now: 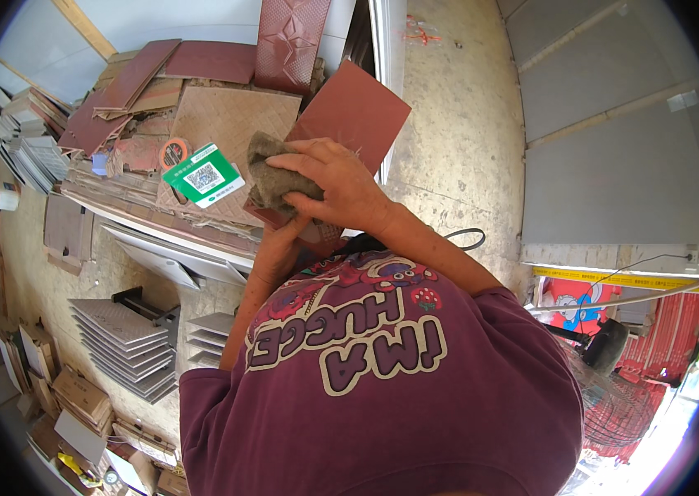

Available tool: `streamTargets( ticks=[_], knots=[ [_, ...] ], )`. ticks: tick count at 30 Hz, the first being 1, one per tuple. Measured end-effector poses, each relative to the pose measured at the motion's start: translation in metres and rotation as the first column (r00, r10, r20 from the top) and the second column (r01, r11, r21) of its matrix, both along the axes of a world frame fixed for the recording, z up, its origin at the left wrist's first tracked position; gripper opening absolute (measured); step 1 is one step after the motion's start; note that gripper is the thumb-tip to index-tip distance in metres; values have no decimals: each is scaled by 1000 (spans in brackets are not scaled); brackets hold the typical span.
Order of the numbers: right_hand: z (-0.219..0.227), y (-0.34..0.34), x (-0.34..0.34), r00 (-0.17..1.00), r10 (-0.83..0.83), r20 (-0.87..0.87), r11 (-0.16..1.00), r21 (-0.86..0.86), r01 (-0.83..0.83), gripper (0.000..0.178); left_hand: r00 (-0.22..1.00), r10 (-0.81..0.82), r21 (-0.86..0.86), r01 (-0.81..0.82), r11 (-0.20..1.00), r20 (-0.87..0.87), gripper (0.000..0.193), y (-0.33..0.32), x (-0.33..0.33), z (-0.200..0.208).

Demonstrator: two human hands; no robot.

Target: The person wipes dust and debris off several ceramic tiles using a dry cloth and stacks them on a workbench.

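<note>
A plain reddish-brown tile [358, 112] is tilted in front of me, at the edge of a cluttered work surface. My right hand [335, 183] presses a crumpled brownish cloth [267, 169] against the tile's face, its fingers bent over the cloth. Lower down, my left hand [285, 237] grips the near end of the tile; most of its fingers are hidden behind the tile and my right hand. Just left of the cloth lies a green and white card with a square code [205, 175]. A roll of orange tape [173, 153] sits beside the card.
Cardboard [230, 124] and more red tiles [209, 62] cover the work surface; a patterned red tile [290, 41] stands behind. Stacked grey tiles [122, 339] fill a rack at lower left. A fan [610, 397] stands at lower right, with a grey panel wall [614, 157] farther right.
</note>
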State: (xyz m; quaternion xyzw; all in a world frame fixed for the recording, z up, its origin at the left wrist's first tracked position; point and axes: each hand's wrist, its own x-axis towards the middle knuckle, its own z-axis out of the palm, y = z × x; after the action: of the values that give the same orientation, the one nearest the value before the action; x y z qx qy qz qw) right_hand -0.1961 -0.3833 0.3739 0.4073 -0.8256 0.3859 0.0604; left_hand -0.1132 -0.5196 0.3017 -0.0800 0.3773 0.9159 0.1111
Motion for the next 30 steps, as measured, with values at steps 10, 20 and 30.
streamTargets(
  ticks=[10,20,30],
  knots=[
    [-13,37,-39,905,-396,-158,918,-92,386,48,1000,25,84,-26,996,13,59,-2,-1,-7],
    [-15,45,-14,914,-392,-100,919,-94,384,46,998,69,88,-69,994,6,54,-3,-1,-13],
    [-5,16,-2,961,-275,1,943,-194,270,44,999,40,83,-37,996,-26,60,0,-2,-5]
  ],
)
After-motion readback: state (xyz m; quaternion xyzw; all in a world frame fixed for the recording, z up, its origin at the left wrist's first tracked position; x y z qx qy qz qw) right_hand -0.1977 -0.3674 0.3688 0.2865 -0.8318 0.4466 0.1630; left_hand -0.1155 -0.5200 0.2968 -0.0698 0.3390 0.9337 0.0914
